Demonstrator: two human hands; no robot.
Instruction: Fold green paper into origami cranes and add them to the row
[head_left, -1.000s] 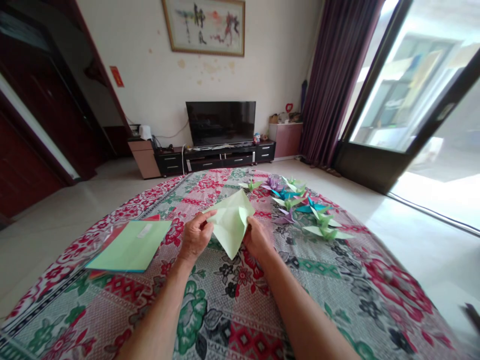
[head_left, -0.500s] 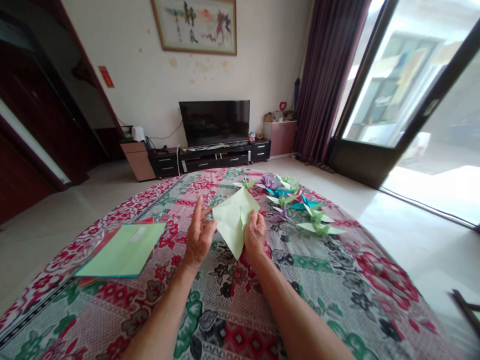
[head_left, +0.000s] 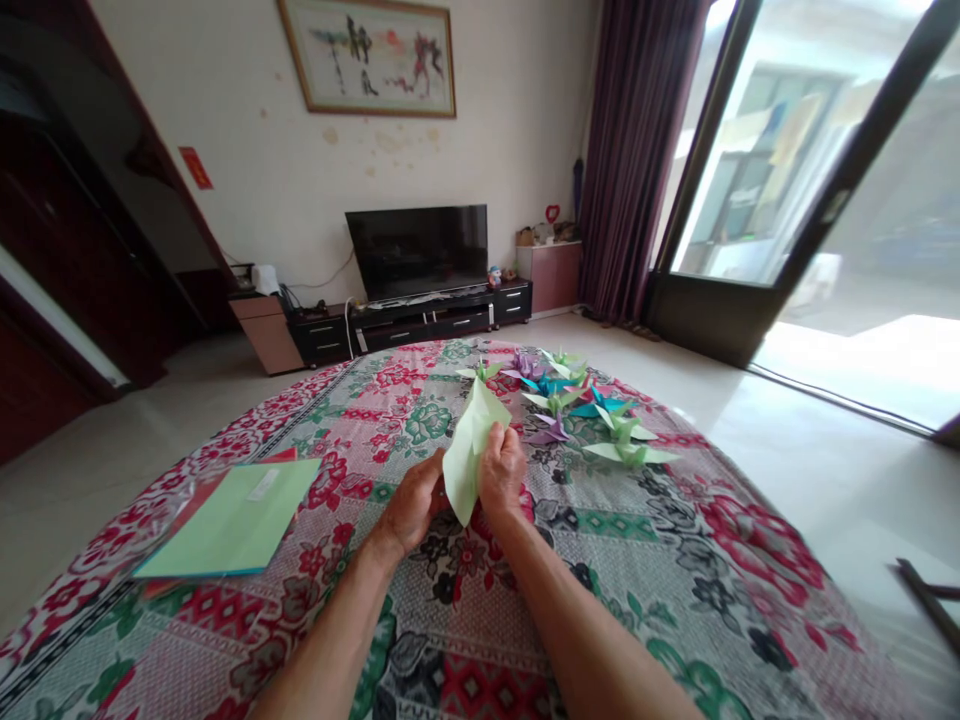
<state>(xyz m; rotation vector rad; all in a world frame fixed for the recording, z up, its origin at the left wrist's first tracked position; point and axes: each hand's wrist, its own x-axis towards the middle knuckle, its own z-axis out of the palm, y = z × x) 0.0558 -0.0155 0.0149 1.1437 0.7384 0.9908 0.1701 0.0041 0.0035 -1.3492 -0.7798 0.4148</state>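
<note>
A pale green sheet of origami paper (head_left: pixel 466 450), partly folded and standing on a corner, is held up over the table's middle. My right hand (head_left: pixel 501 468) pinches its right side, thumb on top and the other fingers curled. At the lower left edge my left hand (head_left: pixel 415 500) closes on the paper, its fingertips partly hidden behind it. Beyond and to the right lie several folded paper cranes: a green crane (head_left: pixel 632 453) nearest, a purple crane (head_left: pixel 551 430), a blue crane (head_left: pixel 600 404) and others crowded together.
A stack of coloured paper (head_left: pixel 232 520), green on top with a white label, lies at the left in clear wrapping. A flowered cloth (head_left: pixel 637 600) covers the round table. Past it stand a television (head_left: pixel 418 250) on a low cabinet and a glass door (head_left: pixel 735 180).
My left hand has moved in from beside the paper and closed on its lower left edge. The paper has turned and looks narrower. The view has shifted slightly.
</note>
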